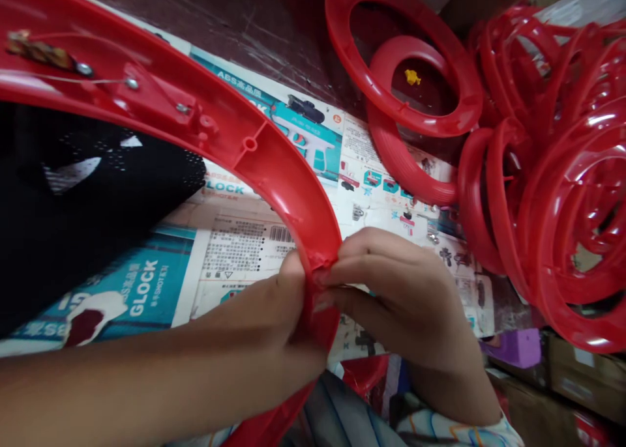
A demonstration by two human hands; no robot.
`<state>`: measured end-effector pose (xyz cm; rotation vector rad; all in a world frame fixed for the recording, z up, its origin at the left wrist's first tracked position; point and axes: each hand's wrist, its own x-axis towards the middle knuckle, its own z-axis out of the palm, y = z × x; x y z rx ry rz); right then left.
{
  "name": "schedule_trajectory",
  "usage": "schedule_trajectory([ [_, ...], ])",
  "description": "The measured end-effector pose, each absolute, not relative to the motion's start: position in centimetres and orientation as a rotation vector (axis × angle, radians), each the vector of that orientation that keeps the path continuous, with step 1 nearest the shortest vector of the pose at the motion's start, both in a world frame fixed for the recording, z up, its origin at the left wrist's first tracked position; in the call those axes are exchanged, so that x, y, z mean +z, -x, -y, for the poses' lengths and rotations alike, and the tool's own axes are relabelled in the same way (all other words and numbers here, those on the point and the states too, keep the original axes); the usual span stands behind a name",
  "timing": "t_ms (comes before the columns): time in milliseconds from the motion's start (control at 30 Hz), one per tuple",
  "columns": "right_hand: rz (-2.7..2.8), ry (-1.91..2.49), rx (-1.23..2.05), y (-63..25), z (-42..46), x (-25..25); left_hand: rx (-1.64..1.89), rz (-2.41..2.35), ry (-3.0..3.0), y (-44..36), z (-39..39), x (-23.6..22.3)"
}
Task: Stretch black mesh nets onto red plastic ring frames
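Both hands are closed on the red ring (274, 167) at lower centre: left hand (274, 317) and right hand (405, 297) pinch its rim from opposite sides. From the grip, the ring is seen arcing toward the upper left.

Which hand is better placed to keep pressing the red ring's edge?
Probably the right hand: its fingertips pinch the red ring at the rim, while the left hand grips it from behind as support.

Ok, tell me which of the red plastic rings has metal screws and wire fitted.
The big red ring pinched by both hands, left hand and right hand. Screws and wire sit on its upper-left arc; the stacked rings at right look bare.
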<state>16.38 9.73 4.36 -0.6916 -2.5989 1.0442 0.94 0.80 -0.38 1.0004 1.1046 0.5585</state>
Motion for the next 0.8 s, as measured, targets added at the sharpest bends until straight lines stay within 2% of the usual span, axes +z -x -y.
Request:
schedule_trajectory([
  [100, 2.556, 0.692, 1.114, -16.1, -10.2, 4.2, 0.424, -1.179, -0.977, -0.9, -1.6, 0.6],
  [300, 2.415, 0.658, 0.840, -16.0, -9.9, 3.1, 0.412, -1.147, -0.990, -1.0, -1.3, 0.4],
  [433, 2.434, 0.622, 0.789, -16.2, -10.4, 2.8, 0.391, -1.109, -0.967, -0.8, -1.1, 0.4],
  [667, 2.470, 0.612, 0.690, -16.2, -10.6, 3.1, 0.569, -0.923, -0.743, -0.6, -1.3, 1.2],
  [800, 2.468, 0.612, 0.647, -16.3, -10.5, 2.8, 0.579, -1.001, -0.669, -0.7, -1.1, 0.7],
])
